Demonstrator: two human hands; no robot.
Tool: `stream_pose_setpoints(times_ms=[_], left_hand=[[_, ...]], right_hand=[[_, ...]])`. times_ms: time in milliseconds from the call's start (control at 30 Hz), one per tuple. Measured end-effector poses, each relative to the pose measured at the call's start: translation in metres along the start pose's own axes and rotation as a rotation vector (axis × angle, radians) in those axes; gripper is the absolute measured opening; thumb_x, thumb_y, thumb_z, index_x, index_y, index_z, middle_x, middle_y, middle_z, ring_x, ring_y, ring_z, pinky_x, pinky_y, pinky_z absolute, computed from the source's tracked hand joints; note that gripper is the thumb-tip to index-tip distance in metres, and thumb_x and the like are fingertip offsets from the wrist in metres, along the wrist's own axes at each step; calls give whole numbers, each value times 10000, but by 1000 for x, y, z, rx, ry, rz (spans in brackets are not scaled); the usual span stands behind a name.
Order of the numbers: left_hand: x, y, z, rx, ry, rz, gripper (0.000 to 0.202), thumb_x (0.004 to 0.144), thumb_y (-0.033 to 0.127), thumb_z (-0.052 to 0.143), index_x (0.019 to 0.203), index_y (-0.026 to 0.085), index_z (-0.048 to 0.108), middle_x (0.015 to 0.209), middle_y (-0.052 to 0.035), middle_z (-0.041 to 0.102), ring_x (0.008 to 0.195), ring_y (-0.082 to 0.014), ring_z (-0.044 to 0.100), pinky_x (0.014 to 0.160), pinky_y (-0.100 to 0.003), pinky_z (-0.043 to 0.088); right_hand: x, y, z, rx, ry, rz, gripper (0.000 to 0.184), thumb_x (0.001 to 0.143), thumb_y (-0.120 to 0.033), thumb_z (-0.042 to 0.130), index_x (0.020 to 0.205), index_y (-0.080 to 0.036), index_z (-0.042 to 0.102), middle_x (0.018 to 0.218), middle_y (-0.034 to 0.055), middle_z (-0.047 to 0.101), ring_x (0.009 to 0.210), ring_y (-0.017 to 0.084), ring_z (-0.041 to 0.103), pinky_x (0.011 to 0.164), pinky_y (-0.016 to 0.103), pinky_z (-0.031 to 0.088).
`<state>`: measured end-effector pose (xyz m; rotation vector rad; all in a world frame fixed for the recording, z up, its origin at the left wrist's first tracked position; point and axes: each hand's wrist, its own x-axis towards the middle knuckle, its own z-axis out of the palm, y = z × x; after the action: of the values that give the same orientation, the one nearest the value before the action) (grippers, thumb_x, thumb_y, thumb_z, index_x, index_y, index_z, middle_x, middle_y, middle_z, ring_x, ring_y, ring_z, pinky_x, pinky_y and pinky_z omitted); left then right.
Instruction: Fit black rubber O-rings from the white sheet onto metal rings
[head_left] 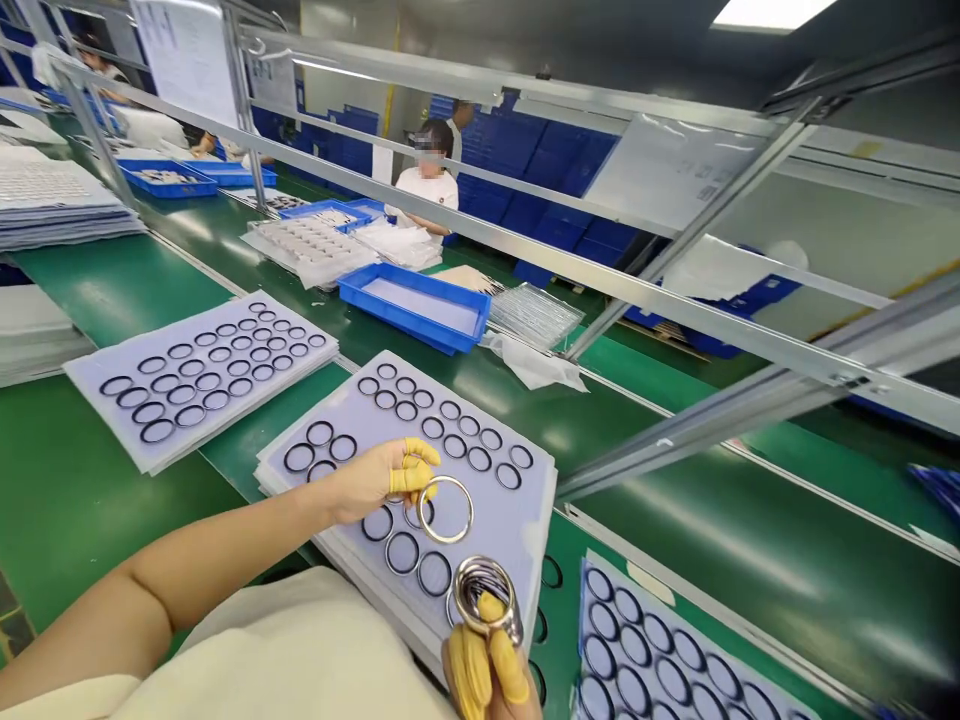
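The left hand (pixel 375 478), yellow cots (pixel 420 478) on its fingertips, pinches one metal ring (pixel 445 509) just above a grey sheet (pixel 525 520) set with black rings (pixel 455 446). The right hand (pixel 480 670) is closed around a bunch of metal rings (pixel 484 595) at the sheet's near edge. That sheet lies on a stack on a green belt (pixel 97 480). Another ringed sheet (pixel 199 385) sits beside it, and a third (pixel 645 640) lies to the right. Farther on are a blue tray (pixel 409 305), a clear pack (pixel 534 315) and stacked sheets (pixel 52 200). Metal rails (pixel 600 275) cross the view, and beyond them a co-worker (pixel 427 180) stands before blue crates (pixel 525 165)
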<state>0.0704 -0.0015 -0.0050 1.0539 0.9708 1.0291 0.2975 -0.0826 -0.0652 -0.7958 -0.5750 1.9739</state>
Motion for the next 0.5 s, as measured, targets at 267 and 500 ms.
stream_pose_setpoints(times_ms=[267,500], left_hand=[[-14,10,35,-330,-261,-174,442,696,405,786,959,144,546,646,23,590,559,-73,502,521,-202,329],[-6,-2,41,-216,-333,-185,411,726,404,754,960,146,536,682,28,571,593,-79,496,556,-215,333]], right_hand=[[-1,1,1,-48,-40,-87,298,726,-533,726,790,-247,673,490,-28,554,430,109,456,466,248,391],[-5,-3,9,-83,-13,-100,390,633,-533,790,849,-234,665,577,6,627,468,138,499,446,258,404]])
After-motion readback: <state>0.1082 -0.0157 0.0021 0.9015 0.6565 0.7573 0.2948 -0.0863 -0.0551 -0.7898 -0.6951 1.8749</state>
